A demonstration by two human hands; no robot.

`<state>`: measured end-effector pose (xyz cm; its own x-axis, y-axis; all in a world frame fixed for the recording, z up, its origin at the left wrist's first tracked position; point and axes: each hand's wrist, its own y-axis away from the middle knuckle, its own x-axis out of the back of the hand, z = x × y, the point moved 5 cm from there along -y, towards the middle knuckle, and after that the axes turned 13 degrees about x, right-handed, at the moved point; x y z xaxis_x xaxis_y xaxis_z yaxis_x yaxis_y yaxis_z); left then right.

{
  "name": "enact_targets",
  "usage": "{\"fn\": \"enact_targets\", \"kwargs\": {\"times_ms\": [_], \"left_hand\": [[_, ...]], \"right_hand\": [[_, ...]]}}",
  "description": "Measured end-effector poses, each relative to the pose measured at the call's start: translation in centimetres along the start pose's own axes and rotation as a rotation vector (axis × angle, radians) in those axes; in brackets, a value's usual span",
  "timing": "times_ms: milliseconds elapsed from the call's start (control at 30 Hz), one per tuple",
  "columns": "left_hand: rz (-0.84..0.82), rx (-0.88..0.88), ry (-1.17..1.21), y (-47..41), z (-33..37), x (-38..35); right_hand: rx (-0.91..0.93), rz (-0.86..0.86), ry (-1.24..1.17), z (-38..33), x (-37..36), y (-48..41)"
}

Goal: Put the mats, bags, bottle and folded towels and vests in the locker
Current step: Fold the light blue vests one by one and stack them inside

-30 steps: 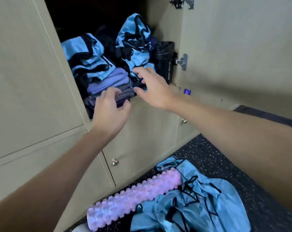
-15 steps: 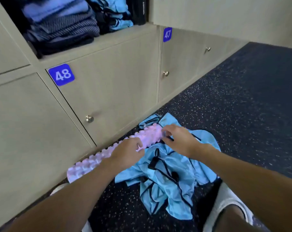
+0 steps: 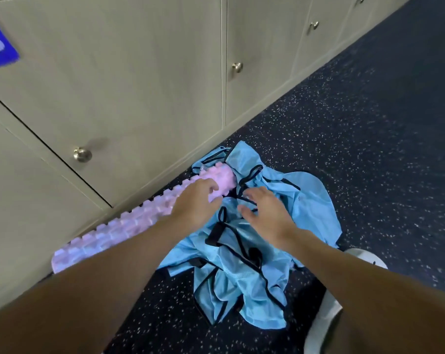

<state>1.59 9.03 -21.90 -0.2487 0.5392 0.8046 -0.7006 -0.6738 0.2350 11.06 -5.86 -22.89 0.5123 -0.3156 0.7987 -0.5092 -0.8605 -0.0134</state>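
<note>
Crumpled blue vests (image 3: 241,279) against pink roll (image 3: 129,224)

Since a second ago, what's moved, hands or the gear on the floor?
Both hands came down from the open locker to the floor. The left hand lies on the pink roller near its far end; whether it grips is unclear. The right hand left the roller's end and spreads open over the blue vests. Roller and vests lie where they were, along the locker doors.
</note>
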Motion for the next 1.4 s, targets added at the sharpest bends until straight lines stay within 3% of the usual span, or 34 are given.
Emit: {"fn": "enact_targets", "kwargs": {"times_ms": [133, 300, 667, 767, 867, 1033, 1167, 1400], "left_hand": [[0.014, -0.074, 0.024, -4.1, 3.3, 0.6], [-0.034, -0.128, 0.027, -7.4, 5.0, 0.7], [-0.148, -0.212, 0.221, -9.1, 11.0, 5.1], [-0.075, -0.256, 0.293, -8.3, 14.3, 9.3], [0.038, -0.369, 0.194, -6.5, 17.7, 14.0], [0.049, -0.546, 0.131, -1.1, 22.8, 20.9], [0.070, -0.580, 0.245, 3.8, 25.5, 25.5], [0.252, -0.710, 0.256, 13.2, 28.9, 32.2]], "right_hand": [[-0.184, 0.343, -0.091, 2.0, 3.0, -3.5], [-0.366, 0.328, -0.227, 4.5, 3.2, -7.4], [-0.036, 0.388, -0.186, 0.1, 11.9, -8.8], [0.027, 0.401, -0.192, -2.8, 15.9, -9.0], [0.065, 0.425, -0.185, -6.4, 20.6, -8.4], [0.206, 0.445, -0.167, -13.6, 27.4, -5.4], [0.289, 0.525, -0.173, -18.4, 31.9, -1.8], [0.289, 0.683, -0.343, -22.6, 35.2, 3.4]]}}
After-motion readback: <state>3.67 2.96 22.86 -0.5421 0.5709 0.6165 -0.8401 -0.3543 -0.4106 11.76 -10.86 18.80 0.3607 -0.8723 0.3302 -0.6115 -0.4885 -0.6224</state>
